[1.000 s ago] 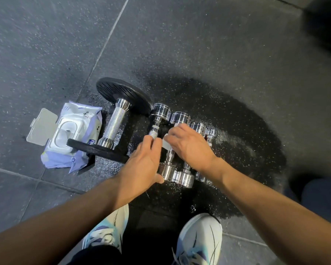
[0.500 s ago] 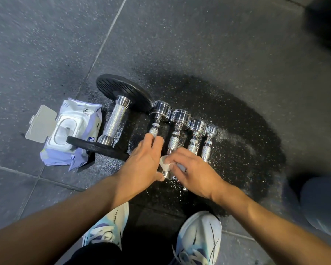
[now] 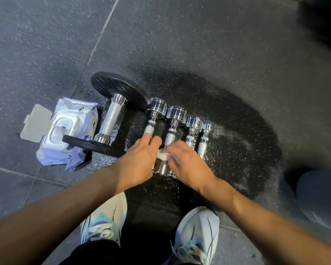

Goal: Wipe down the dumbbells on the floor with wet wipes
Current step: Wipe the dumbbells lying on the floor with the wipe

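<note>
Wet wipe (image 3: 163,155), white and bunched, pressed on near end of second small dumbbell (image 3: 172,131) in a row of four chrome ones lying on the floor (image 3: 180,44). Held under right hand (image 3: 187,165), fingers curled over it (motion blur, exact grip hard to read). Left hand (image 3: 139,159) just beside, touching the wipe's edge, fingers straight and together, laid on handle of first small dumbbell (image 3: 152,121), nothing gripped. Third small dumbbell (image 3: 192,129) and fourth small dumbbell (image 3: 204,139) to the right, side by side, untouched. Left of the row: big dumbbell (image 3: 111,121) with black plates, near plate overlapping a pack of wipes (image 3: 73,119) in view, flip lid (image 3: 35,121) open. Dark wet patch (image 3: 246,131) around the row. Left shoe (image 3: 103,217) and right shoe (image 3: 197,232), white, at bottom edge, toes toward the dumbbells.
</note>
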Tool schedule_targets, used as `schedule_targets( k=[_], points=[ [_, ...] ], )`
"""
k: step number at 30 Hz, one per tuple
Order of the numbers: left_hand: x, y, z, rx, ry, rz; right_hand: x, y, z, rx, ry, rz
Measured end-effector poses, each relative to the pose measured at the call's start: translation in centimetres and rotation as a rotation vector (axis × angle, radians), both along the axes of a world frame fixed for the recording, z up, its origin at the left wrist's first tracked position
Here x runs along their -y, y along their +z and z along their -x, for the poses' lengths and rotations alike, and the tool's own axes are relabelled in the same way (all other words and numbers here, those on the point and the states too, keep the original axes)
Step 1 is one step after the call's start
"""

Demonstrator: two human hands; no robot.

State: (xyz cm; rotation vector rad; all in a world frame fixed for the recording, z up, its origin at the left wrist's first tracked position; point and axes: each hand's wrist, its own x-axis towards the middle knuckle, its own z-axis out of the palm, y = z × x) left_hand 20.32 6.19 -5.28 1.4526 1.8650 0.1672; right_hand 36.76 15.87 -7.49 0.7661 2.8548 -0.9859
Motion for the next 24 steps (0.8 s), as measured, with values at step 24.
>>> schedule_targets(
  k=[24],
  points=[
    [-1.0,1.4,1.9,-0.315,-0.211,0.008,3.2,-1.3,-0.7,-0.015,0.508,-0.277]
  ],
)
